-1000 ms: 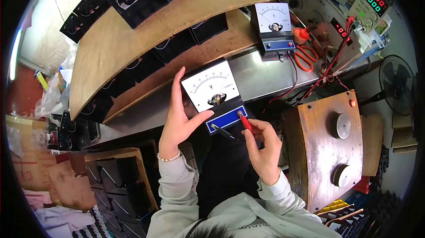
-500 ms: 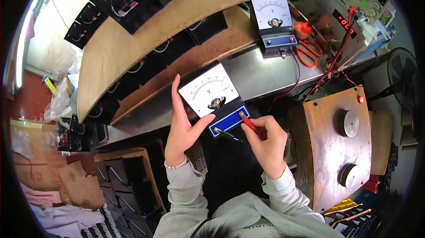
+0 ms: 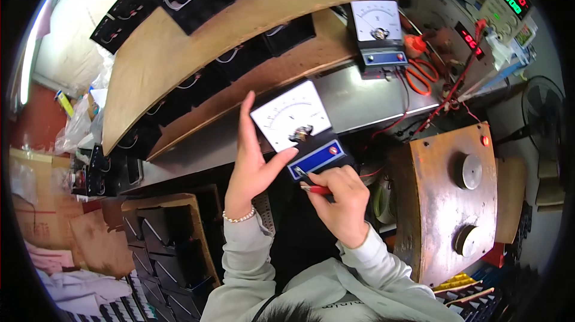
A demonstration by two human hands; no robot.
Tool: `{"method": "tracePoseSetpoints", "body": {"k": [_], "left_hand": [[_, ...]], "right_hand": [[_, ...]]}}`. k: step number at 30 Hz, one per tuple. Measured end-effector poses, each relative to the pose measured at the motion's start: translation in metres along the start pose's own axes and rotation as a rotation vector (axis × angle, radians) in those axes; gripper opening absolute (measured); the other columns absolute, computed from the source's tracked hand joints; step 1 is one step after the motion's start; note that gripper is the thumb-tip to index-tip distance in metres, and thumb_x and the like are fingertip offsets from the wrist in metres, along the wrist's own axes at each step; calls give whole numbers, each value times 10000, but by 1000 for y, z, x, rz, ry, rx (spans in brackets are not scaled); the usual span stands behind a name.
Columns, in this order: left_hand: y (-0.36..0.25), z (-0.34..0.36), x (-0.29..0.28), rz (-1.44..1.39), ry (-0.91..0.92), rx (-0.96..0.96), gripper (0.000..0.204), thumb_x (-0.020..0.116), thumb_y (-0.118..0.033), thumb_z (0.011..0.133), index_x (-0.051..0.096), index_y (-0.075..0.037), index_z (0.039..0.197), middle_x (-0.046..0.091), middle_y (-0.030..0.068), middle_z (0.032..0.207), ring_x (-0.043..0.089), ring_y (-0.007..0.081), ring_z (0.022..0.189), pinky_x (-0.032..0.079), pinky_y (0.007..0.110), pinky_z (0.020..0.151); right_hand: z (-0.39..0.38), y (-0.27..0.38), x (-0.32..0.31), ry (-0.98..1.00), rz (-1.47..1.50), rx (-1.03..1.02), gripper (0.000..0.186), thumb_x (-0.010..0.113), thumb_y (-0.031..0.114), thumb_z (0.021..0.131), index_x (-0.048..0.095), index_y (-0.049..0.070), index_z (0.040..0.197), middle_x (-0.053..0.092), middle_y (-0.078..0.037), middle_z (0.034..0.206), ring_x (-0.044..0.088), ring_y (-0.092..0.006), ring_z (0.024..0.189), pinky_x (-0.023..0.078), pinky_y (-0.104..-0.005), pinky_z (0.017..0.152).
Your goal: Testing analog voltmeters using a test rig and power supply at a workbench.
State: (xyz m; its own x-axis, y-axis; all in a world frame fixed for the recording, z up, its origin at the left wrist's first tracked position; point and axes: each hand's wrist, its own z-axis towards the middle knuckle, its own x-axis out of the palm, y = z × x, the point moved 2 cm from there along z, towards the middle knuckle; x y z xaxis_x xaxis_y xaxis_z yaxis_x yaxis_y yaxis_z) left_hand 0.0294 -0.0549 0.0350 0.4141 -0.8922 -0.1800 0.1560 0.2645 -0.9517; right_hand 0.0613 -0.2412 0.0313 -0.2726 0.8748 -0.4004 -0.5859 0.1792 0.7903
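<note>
A voltmeter with a white dial (image 3: 292,112) and a blue terminal panel (image 3: 320,157) tilts in front of me. My left hand (image 3: 251,169) holds it along its left side, thumb across the lower dial edge and fingers stretched up the side. In the pinched fingers of my right hand (image 3: 344,199) is a red test clip (image 3: 318,190), just below the panel. These fingers are at the panel's left terminal (image 3: 298,172), where a dark clip partly shows. The panel's right terminal (image 3: 333,150) has no clip on it.
A similar voltmeter (image 3: 377,23) stands on the metal bench beside orange-handled scissors (image 3: 421,76). A curved wooden shelf (image 3: 239,23) carries several black meter housings. At right are a wooden box with two knobs (image 3: 452,202), a power supply (image 3: 506,8) and a fan (image 3: 542,115).
My right hand has moved left with the red clip, from the panel's right terminal to its left one. My left hand keeps its hold on the voltmeter.
</note>
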Motion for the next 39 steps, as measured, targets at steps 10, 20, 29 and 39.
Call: {"method": "tracePoseSetpoints", "body": {"k": [10,20,29,39], "left_hand": [[11,-2,-8,144,-86,8,1099,873,-184,732,201,-16,1585,385,271,1531,410,411,1411,327,452,1163],[-94,-127,-66,906,-533,218,736,889,-189,601,586,-9,1248,586,165,1151,574,354,1073,471,424,934],[-276,-421,-263,2152,-839,-631,846,852,-101,632,509,-62,1404,617,171,1282,595,347,1184,488,420,983],[-175,-670,-353,1255,-820,-1476,934,924,-132,493,569,-11,1348,643,234,1273,635,363,1170,499,397,1026]], "right_hand": [[-51,0,-29,154,13,65,221,861,-8,703,705,-16,858,648,-92,726,586,-215,636,455,-289,572],[-66,-16,-13,357,9,151,206,846,5,742,714,-20,898,654,-140,785,624,-247,680,489,-333,628],[-64,-90,-6,478,-91,101,157,767,51,894,678,-53,973,569,-2,738,463,-71,661,392,-230,572],[-51,-80,-16,502,-177,21,165,732,99,943,681,-49,993,644,-48,779,535,-77,697,464,-243,611]]}}
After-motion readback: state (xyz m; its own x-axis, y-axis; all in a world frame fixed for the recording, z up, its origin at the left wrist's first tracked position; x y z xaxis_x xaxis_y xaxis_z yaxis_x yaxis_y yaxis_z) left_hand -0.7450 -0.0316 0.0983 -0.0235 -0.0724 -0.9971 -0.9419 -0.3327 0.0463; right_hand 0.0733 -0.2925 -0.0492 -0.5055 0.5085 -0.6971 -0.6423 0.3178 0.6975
